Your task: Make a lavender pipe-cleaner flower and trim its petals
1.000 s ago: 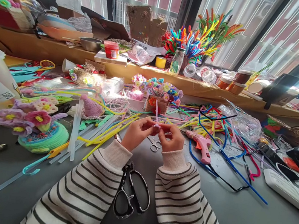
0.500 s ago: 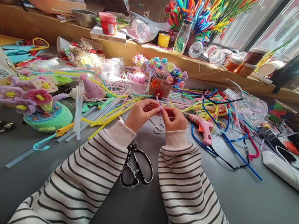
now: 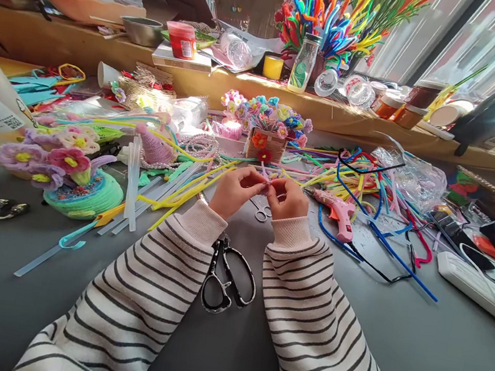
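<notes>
My left hand (image 3: 236, 191) and my right hand (image 3: 289, 199) meet fingertip to fingertip above the table, both pinched closed. Between them is a short lilac pipe cleaner (image 3: 264, 169), mostly covered by the fingers; its upper end sticks up past them. Small silver scissors (image 3: 262, 214) lie just below the fingers, partly hidden. Nearer to me, between my sleeves, rest black-handled scissors (image 3: 229, 281). A pink glue gun (image 3: 336, 213) lies to the right of my right hand. Behind the hands stands a small woven basket (image 3: 266, 148) of fuzzy flowers.
Loose pipe cleaners (image 3: 184, 191) and clear glue sticks (image 3: 132, 188) lie left of my hands. Fuzzy flowers on a green base (image 3: 85, 193) stand further left. A white power strip (image 3: 479, 291) is at the right. A ledge (image 3: 330, 112) with jars runs along the back.
My fingertips have drawn slightly closer together around the lilac pipe cleaner, and less of it shows. The whole view has shifted a little; the other things lie as before.
</notes>
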A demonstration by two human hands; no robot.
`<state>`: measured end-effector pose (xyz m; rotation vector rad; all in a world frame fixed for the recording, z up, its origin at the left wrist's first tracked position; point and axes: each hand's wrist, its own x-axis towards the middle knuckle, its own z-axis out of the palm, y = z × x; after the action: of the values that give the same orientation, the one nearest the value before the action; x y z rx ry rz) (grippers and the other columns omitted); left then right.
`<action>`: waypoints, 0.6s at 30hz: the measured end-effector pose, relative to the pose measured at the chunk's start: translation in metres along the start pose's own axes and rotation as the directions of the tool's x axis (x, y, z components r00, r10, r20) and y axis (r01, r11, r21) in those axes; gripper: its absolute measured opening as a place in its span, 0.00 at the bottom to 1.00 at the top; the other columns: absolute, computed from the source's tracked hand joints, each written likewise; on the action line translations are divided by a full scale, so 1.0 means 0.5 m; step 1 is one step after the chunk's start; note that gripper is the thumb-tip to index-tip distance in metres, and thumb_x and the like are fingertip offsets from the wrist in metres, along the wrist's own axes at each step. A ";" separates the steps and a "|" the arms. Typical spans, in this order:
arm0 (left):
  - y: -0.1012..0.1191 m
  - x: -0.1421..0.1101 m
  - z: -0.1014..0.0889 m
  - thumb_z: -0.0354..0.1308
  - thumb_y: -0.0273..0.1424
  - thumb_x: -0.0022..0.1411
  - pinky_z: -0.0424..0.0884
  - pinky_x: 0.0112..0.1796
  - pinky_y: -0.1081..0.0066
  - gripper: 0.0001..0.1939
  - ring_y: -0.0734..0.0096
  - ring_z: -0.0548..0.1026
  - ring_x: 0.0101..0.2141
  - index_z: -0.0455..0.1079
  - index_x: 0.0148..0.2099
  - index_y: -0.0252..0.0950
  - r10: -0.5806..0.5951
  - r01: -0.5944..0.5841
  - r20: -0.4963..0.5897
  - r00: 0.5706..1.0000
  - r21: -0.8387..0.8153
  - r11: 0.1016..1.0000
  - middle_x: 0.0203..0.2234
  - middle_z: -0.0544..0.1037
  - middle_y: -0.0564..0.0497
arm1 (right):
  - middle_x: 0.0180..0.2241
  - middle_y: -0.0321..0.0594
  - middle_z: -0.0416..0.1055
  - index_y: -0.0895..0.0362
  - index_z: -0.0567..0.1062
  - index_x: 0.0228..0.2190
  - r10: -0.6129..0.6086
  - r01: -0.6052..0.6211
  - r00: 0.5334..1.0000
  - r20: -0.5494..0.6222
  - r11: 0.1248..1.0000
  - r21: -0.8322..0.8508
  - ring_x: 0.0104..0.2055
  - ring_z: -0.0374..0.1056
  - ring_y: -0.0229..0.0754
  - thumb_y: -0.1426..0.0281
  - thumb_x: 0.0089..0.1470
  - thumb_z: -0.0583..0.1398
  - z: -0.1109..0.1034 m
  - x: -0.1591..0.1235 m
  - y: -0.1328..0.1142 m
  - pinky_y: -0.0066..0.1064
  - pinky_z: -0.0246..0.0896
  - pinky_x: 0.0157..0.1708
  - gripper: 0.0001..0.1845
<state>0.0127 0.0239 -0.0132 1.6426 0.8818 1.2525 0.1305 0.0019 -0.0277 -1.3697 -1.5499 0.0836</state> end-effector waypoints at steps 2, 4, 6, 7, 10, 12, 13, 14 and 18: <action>-0.003 0.002 0.000 0.57 0.30 0.43 0.68 0.34 0.68 0.09 0.72 0.71 0.29 0.67 0.30 0.31 -0.012 0.013 0.032 0.999 -0.040 0.999 0.26 0.73 0.50 | 0.22 0.38 0.67 0.58 0.68 0.24 -0.027 0.027 1.000 -0.003 0.999 -0.028 0.23 0.62 0.36 0.71 0.45 0.52 -0.001 0.000 0.001 0.27 0.59 0.22 0.05; -0.005 0.003 -0.001 0.57 0.30 0.44 0.69 0.34 0.68 0.11 0.72 0.71 0.30 0.67 0.32 0.31 -0.029 0.032 0.069 0.997 -0.048 0.998 0.27 0.73 0.49 | 0.23 0.39 0.67 0.58 0.68 0.25 -0.029 0.028 0.999 -0.015 0.999 -0.022 0.23 0.62 0.35 0.71 0.45 0.52 -0.001 0.001 0.000 0.26 0.59 0.22 0.05; -0.005 0.004 -0.001 0.57 0.31 0.44 0.69 0.32 0.68 0.12 0.71 0.71 0.29 0.67 0.33 0.31 -0.042 0.045 0.098 0.994 -0.035 0.998 0.27 0.73 0.48 | 0.24 0.39 0.67 0.58 0.68 0.25 -0.027 0.027 0.999 -0.024 1.000 -0.004 0.24 0.62 0.35 0.71 0.45 0.52 -0.001 0.001 -0.001 0.26 0.59 0.22 0.06; -0.004 0.004 -0.001 0.56 0.32 0.44 0.70 0.32 0.68 0.12 0.71 0.71 0.29 0.67 0.34 0.31 -0.045 0.048 0.102 0.994 -0.025 0.999 0.27 0.73 0.48 | 0.24 0.39 0.68 0.58 0.68 0.26 -0.027 0.027 0.999 -0.022 1.000 0.006 0.24 0.62 0.35 0.71 0.45 0.52 -0.001 0.001 -0.001 0.26 0.59 0.22 0.06; -0.003 0.002 -0.001 0.56 0.31 0.45 0.69 0.33 0.67 0.11 0.71 0.71 0.29 0.67 0.33 0.31 -0.046 0.045 0.075 0.996 0.015 0.999 0.26 0.73 0.48 | 0.25 0.40 0.68 0.59 0.69 0.27 -0.016 0.016 1.000 -0.009 1.000 0.022 0.24 0.63 0.35 0.70 0.45 0.53 -0.001 0.001 0.001 0.26 0.59 0.22 0.07; -0.002 0.002 -0.002 0.56 0.31 0.45 0.69 0.34 0.67 0.10 0.71 0.71 0.28 0.68 0.32 0.31 -0.043 0.041 0.044 0.998 0.044 0.998 0.26 0.73 0.48 | 0.25 0.41 0.69 0.59 0.69 0.27 0.000 0.000 1.000 -0.004 1.000 0.011 0.24 0.64 0.36 0.70 0.45 0.53 0.001 0.001 0.004 0.26 0.60 0.23 0.07; -0.002 0.002 -0.003 0.56 0.31 0.45 0.69 0.34 0.67 0.10 0.71 0.71 0.28 0.68 0.31 0.31 -0.038 0.036 0.034 0.999 0.058 0.998 0.25 0.73 0.48 | 0.25 0.41 0.69 0.59 0.70 0.27 0.008 -0.008 1.000 -0.001 1.000 0.000 0.24 0.64 0.36 0.69 0.45 0.53 0.002 0.000 0.006 0.27 0.60 0.24 0.08; -0.002 0.002 -0.003 0.56 0.31 0.45 0.69 0.34 0.67 0.10 0.71 0.71 0.28 0.68 0.31 0.31 -0.031 0.029 0.029 0.999 0.071 0.997 0.25 0.73 0.48 | 0.25 0.41 0.70 0.59 0.70 0.27 0.015 -0.015 1.000 0.005 1.000 -0.013 0.24 0.65 0.37 0.69 0.46 0.53 0.002 -0.001 0.008 0.27 0.60 0.24 0.08; 0.000 0.001 -0.002 0.57 0.31 0.44 0.69 0.34 0.69 0.10 0.72 0.71 0.29 0.68 0.31 0.31 0.006 -0.009 0.042 0.999 0.087 0.996 0.26 0.73 0.49 | 0.25 0.41 0.71 0.58 0.71 0.26 0.037 -0.036 0.999 0.017 0.997 -0.063 0.23 0.65 0.38 0.67 0.47 0.52 0.005 -0.002 0.013 0.29 0.59 0.25 0.10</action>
<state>0.0118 0.0247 -0.0127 1.7359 0.9164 1.1955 0.1332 0.0045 -0.0336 -1.4508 -1.5539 0.0700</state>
